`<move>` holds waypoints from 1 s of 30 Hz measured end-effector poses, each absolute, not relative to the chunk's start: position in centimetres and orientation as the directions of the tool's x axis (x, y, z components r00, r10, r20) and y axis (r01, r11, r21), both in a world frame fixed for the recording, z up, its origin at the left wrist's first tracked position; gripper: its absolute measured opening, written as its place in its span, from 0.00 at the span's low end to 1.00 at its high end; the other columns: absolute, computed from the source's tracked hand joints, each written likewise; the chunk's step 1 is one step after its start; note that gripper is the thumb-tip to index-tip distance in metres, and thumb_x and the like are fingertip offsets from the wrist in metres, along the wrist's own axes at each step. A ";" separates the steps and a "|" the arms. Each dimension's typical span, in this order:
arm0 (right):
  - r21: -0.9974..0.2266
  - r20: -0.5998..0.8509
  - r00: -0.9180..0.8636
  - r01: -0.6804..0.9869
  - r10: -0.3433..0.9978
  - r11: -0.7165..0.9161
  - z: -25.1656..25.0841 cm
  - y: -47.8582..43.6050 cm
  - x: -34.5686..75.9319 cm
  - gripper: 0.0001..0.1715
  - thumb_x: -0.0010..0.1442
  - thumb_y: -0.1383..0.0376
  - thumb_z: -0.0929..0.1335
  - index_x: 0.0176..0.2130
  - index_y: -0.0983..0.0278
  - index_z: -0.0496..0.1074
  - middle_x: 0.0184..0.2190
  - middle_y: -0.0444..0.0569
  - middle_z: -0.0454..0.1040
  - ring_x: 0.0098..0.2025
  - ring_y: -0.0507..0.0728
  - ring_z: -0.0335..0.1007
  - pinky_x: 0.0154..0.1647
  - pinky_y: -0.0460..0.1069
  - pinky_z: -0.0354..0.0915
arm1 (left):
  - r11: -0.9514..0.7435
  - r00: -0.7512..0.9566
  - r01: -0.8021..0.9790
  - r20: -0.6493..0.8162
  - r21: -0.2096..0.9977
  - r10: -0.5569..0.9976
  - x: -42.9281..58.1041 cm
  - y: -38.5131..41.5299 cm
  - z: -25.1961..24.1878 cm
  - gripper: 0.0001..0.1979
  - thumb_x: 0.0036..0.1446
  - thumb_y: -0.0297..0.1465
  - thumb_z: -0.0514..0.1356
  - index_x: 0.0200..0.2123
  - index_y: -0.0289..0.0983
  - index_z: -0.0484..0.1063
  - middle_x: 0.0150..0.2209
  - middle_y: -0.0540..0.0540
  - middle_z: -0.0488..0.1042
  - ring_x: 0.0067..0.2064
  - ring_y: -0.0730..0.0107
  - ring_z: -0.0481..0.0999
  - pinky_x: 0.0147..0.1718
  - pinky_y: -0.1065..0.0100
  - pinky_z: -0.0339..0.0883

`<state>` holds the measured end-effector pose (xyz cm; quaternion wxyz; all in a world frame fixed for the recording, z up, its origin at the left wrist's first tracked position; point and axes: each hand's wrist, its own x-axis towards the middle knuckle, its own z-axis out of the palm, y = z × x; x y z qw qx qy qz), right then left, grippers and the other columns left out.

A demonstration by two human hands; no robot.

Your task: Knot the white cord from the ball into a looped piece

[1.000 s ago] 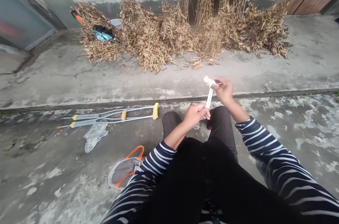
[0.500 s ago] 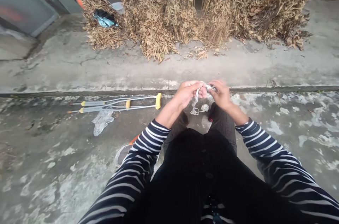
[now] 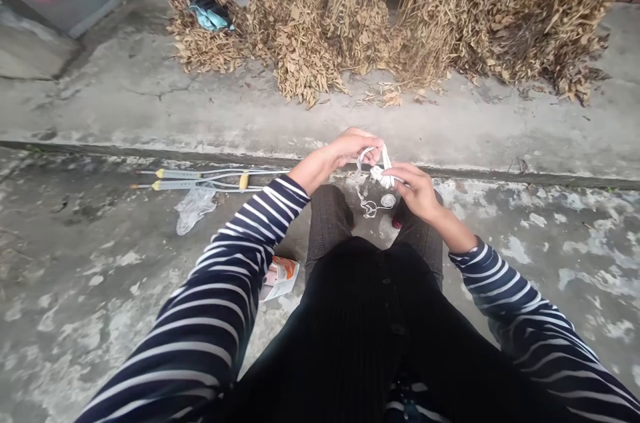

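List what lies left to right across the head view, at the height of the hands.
aluminium crutches → left hand → white cord → right hand

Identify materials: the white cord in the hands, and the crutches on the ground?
The white cord looks like woven textile, perhaps cotton or nylon: matte and softly bending, though the weave is too fine to see. The crutches look like aluminium tubing, from their dull grey sheen; the yellow grip looks like moulded plastic or rubber.
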<state>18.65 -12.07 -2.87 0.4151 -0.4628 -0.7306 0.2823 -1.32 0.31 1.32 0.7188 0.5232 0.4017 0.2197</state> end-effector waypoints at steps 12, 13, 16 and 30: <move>-0.990 -0.087 -0.051 -0.110 0.995 -0.092 -0.8 -12.9 16.7 0.21 0.42 0.54 0.82 0.36 0.60 0.83 0.36 0.48 0.82 0.36 0.57 0.77 0.35 0.52 0.79 | -0.019 0.701 0.156 -0.097 0.988 0.707 0.0 -0.1 -1.8 0.07 0.46 0.24 0.69 0.32 0.34 0.84 0.30 0.47 0.81 0.30 0.74 0.75 0.34 0.73 0.65; -0.980 -0.128 -0.048 -0.146 0.991 -0.134 -0.6 -12.7 17.0 0.22 0.39 0.55 0.83 0.35 0.60 0.84 0.34 0.47 0.82 0.35 0.57 0.78 0.33 0.51 0.79 | 0.058 0.692 0.078 -0.096 0.995 0.715 0.2 -1.2 -2.1 0.07 0.49 0.25 0.68 0.34 0.34 0.84 0.32 0.46 0.82 0.31 0.74 0.76 0.35 0.73 0.66; -0.943 -0.247 -0.043 -0.219 0.968 -0.250 -0.2 -12.4 17.7 0.23 0.34 0.60 0.83 0.34 0.60 0.84 0.34 0.47 0.83 0.34 0.56 0.79 0.31 0.49 0.78 | 0.288 0.627 -0.091 -0.169 0.953 0.760 0.2 -4.1 -3.0 0.07 0.52 0.26 0.67 0.36 0.33 0.83 0.33 0.45 0.81 0.32 0.75 0.76 0.36 0.73 0.68; -0.982 -0.162 0.029 -0.108 0.986 -0.158 -1.4 -12.7 18.9 0.24 0.38 0.62 0.81 0.38 0.63 0.81 0.35 0.49 0.83 0.34 0.55 0.78 0.30 0.48 0.76 | 0.281 0.596 -0.199 -0.111 0.939 0.795 -0.1 -8.3 -4.9 0.24 0.42 0.29 0.76 0.45 0.33 0.80 0.43 0.42 0.83 0.44 0.66 0.81 0.49 0.65 0.70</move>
